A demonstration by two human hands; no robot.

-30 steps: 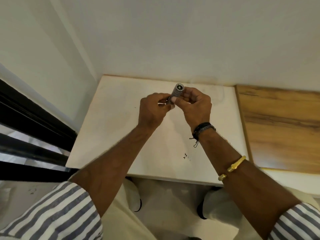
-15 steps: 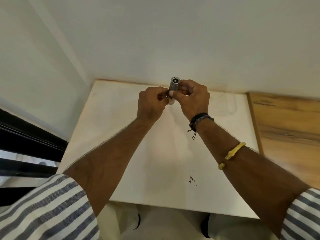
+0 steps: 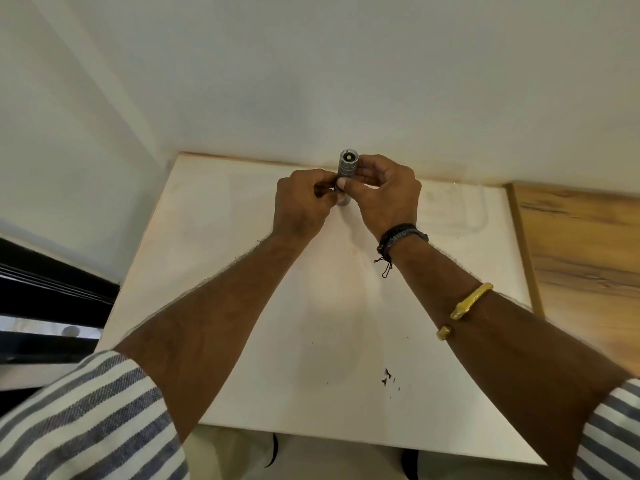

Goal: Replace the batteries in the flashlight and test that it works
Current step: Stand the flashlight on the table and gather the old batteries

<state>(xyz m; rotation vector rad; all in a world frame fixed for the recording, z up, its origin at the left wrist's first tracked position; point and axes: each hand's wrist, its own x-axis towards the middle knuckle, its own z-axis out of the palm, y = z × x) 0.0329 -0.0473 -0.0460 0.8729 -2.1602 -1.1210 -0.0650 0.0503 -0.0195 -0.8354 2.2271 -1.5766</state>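
A pale wall (image 3: 346, 81) fills the far half of the view. Against it stands a white table (image 3: 242, 271), with a wooden board (image 3: 581, 258) butted to the table's right edge. Two bare forearms in striped sleeves (image 3: 86, 420) reach from the near side toward the far middle of the table. The right arm wears a gold bangle (image 3: 467, 303) and a black wristband (image 3: 398, 235). A few dark specks (image 3: 388, 377) lie on the near right of the tabletop.

The hands meet above the far edge of the table, and the flashlight (image 3: 347, 169) is held between them, off the surface. The right hand (image 3: 388, 195) is clamped on its upper barrel, thumb across the front and fingers behind. The left hand (image 3: 301, 202) has its fingers curled in and pinches the lower barrel from the left. Its fingertips are hidden, so which part they grip may be a cap or the body.

The long axis runs nearly upright, and the ribbed top end tips slightly toward the camera, showing a round face with a small central dot. Both hands are equally near, one on each end of that axis. The next move looks like a twist about that line, the right hand steadying while the left turns. No batteries are in view.
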